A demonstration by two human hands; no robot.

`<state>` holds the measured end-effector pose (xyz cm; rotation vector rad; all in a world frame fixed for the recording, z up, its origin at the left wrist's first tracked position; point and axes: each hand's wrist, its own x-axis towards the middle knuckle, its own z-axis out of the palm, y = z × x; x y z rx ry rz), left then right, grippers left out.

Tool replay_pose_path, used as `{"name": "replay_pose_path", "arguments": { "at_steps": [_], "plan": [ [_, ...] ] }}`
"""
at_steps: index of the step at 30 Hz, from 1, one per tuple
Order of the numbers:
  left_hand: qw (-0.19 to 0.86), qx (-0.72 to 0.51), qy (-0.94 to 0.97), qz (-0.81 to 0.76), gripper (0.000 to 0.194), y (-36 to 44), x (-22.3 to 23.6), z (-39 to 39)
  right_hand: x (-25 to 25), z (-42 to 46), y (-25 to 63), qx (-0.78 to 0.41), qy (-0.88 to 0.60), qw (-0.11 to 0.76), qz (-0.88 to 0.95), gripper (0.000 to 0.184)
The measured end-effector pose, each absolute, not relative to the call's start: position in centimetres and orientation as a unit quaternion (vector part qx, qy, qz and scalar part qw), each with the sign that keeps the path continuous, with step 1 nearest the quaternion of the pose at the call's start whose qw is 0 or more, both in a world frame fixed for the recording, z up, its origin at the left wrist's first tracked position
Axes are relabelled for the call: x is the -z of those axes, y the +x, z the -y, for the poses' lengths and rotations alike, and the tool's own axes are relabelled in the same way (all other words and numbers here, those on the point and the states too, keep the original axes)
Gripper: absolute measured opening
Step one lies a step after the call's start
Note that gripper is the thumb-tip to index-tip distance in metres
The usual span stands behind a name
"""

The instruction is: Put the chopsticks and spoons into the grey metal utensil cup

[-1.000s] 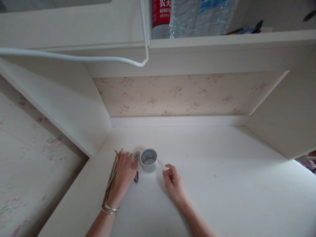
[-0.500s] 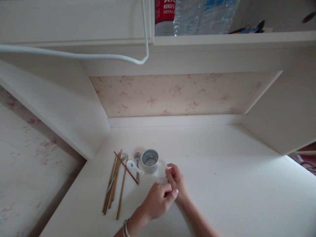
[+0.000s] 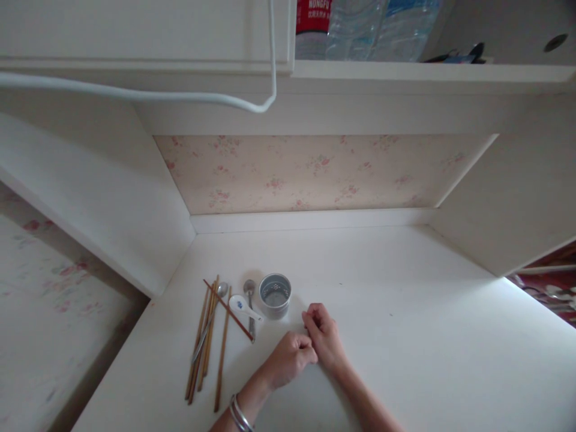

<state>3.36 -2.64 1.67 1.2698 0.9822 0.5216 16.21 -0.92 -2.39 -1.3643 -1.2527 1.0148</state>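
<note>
Left hand [image 3: 288, 360] moved off chopsticks [image 3: 223, 351]; touches right hand [image 3: 327, 343], both curled.

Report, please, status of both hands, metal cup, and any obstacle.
Left hand and right hand curled, close together, no held thing visible. Metal cup upright beyond them. White spoon and chopsticks at its left.

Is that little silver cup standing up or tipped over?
Upright: the silver cup stands on the white tabletop, its round opening facing up.
</note>
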Motion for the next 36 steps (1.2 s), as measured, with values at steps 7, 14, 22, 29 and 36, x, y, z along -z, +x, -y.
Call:
{"name": "replay_pose_path", "arguments": {
  "at_steps": [7,14,22,29,36],
  "plan": [
    [0.656,-0.231,0.577,-0.429,0.023,3.5,-1.7,2.9,2.3,1.0,16.1,-0.458,-0.551,0.515,0.471,0.021],
    [0.657,-0.24,0.575,-0.425,0.022,3.7,-1.9,3.0,1.2,1.4,16.3,-0.489,-0.531,0.491,0.488,0.012],
    [0.653,-0.235,0.566,-0.445,0.021,3.8,-2.1,2.9,1.1,1.5,16.5,-0.459,-0.543,0.472,0.522,0.02],
    [0.655,-0.231,0.566,-0.445,0.02,3.9,-2.1,2.8,1.6,1.2,16.4,-0.397,-0.576,0.475,0.534,0.036],
    [0.657,-0.229,0.566,-0.442,0.022,3.7,-1.8,2.9,2.4,0.8,16.5,-0.412,-0.567,0.468,0.538,0.031]
  ]
}}
